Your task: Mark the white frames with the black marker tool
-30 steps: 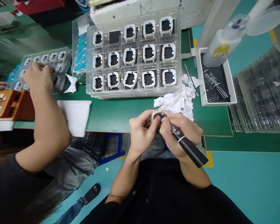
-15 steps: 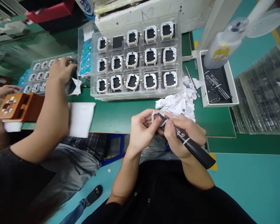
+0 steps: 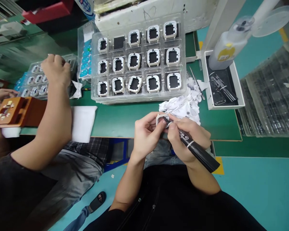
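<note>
Here, in the head view, the left hand has its grip pinching a small white frame between thumb and fingers, held at the near edge of the green desk. The right hand has its grip closed round a black marker, whose tip touches the frame. A crumpled white cloth lies just behind the frame. Beyond it, a clear tray holds rows of similar frames. Far left, a co-worker's hand rests over a smaller tray.
</note>
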### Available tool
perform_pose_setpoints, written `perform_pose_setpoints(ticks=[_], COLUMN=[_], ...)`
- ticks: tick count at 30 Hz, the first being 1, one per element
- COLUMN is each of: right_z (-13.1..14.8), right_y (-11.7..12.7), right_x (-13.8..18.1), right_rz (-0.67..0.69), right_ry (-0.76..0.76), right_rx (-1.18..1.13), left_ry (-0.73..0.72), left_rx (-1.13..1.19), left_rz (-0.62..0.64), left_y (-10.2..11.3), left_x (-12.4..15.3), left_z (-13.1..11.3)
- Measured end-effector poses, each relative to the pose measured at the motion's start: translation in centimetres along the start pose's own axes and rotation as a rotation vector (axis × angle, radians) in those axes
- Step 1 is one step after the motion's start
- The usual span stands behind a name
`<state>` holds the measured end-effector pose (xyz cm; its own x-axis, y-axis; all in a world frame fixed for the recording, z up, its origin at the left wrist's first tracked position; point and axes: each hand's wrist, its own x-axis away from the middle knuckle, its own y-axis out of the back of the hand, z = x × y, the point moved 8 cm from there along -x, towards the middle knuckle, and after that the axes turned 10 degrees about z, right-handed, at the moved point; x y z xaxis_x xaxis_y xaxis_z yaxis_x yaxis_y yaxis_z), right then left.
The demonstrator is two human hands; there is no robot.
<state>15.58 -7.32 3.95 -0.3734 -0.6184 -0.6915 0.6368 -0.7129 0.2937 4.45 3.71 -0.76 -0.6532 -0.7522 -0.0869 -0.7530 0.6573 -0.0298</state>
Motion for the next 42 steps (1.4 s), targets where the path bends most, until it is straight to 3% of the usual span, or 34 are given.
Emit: perform_pose_setpoints(ticks=[19, 23, 29, 35, 42], right_z=[0.1, 0.1, -1.1, -1.1, -0.5], right_y=[0.0, 0.0, 0.2, 0.1, 0.1], right_x=[-0.1, -0.1, 0.5, 0.6, 0.7], right_rz=[0.002, 0.005, -0.061, -0.053, -0.087], right_ry=[-0.002, -0.007, -0.055, -0.044, 0.048], right_rx=[0.042, 0.022, -0.155, -0.166, -0.172], left_ry=[-0.069, -0.083, 0.024, 0.105, 0.008], left_rx=[-0.189, -0.15, 0.011, 0.114, 0.167], left_rz=[-0.004, 0.004, 0.023, 0.064, 0.126], left_y=[0.2, 0.0, -0.2, -0.3, -0.3], left_x=[0.8, 0.7, 0.3, 0.2, -0.3], left_z=[0.0, -0.3, -0.4, 0.0, -0.4])
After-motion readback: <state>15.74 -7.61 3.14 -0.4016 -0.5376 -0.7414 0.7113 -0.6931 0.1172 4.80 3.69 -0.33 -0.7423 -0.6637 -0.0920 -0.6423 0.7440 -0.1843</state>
